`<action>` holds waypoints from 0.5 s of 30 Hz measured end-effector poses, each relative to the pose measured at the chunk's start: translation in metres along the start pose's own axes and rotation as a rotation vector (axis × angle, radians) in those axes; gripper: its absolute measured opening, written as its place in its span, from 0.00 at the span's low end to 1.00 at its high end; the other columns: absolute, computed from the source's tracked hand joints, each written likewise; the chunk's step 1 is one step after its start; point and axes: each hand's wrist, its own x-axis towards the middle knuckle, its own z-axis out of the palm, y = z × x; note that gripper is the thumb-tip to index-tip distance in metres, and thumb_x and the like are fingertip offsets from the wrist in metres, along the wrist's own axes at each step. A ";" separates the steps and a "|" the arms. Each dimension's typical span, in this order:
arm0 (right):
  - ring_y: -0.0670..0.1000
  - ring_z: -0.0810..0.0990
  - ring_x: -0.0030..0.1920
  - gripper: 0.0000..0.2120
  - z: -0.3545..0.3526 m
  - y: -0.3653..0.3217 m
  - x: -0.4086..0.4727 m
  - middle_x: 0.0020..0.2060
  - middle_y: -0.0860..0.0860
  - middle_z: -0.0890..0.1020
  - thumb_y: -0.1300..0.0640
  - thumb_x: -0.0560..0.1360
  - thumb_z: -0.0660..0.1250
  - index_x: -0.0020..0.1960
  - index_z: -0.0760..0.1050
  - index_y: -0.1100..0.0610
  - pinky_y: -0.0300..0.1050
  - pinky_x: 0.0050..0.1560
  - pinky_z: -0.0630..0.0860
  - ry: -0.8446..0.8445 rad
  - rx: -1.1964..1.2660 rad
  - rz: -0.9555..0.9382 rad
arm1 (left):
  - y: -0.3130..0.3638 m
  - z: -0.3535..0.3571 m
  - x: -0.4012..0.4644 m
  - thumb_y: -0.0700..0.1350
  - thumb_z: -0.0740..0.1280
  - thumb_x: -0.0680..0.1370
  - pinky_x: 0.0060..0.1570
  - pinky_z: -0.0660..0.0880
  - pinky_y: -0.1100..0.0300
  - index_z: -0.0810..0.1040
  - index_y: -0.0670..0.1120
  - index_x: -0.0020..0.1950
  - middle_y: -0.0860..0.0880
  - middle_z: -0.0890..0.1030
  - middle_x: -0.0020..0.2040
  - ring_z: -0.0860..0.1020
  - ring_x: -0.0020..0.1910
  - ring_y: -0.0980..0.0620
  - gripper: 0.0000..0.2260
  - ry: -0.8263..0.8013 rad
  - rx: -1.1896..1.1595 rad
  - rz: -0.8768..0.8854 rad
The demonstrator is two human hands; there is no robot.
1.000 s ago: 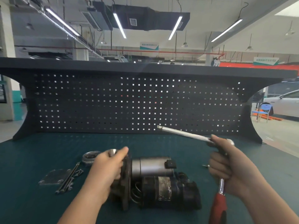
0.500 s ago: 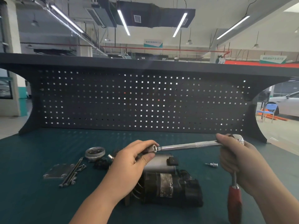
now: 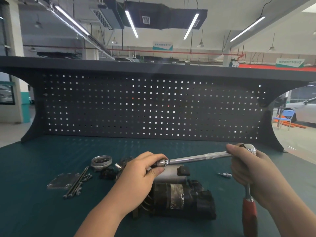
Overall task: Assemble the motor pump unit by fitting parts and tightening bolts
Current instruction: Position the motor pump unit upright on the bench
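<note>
Head view, looking down over the dark green bench top (image 3: 42, 211). My right hand (image 3: 253, 173) is curled around the head of the red-handled chrome ratchet (image 3: 248, 199), whose handle hangs down toward me. A long chrome extension bar (image 3: 196, 157) runs leftward from the ratchet head, held above the bench. My left hand (image 3: 142, 175) pinches the far-left tip of that bar between thumb and fingers.

Below both hands, near centre, lies the black and silver motor pump unit (image 3: 179, 197) on its side, partly hidden by my left wrist.

Left of it, on the bench: a flat grey metal plate (image 3: 61, 181); several long dark bolts (image 3: 77, 183) lying across its right edge; a round silver ring-shaped part (image 3: 101, 161) farther back; a small black cluster of parts (image 3: 107, 173) just near of the ring, too dark to make out.

Right of the motor, a small silver bit socket (image 3: 225, 174) lies on the bench, just beside my right hand.

Dark grey perforated pegboard (image 3: 119, 108) stands along the far edge.
</note>
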 end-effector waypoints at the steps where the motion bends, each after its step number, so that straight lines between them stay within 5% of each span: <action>1: 0.47 0.54 0.20 0.19 0.000 0.000 0.000 0.20 0.48 0.59 0.45 0.59 0.72 0.25 0.63 0.50 0.36 0.19 0.56 -0.004 -0.001 0.000 | 0.000 0.000 0.000 0.41 0.66 0.79 0.49 0.65 0.77 0.75 0.64 0.50 0.63 0.76 0.47 0.74 0.51 0.64 0.14 -0.011 0.004 -0.002; 15: 0.48 0.52 0.21 0.20 -0.016 -0.002 0.001 0.21 0.48 0.56 0.46 0.60 0.72 0.24 0.62 0.49 0.36 0.19 0.56 -0.058 -0.062 0.082 | 0.005 0.006 -0.003 0.44 0.66 0.80 0.47 0.67 0.74 0.80 0.52 0.61 0.63 0.75 0.48 0.74 0.50 0.63 0.11 -0.106 0.156 0.103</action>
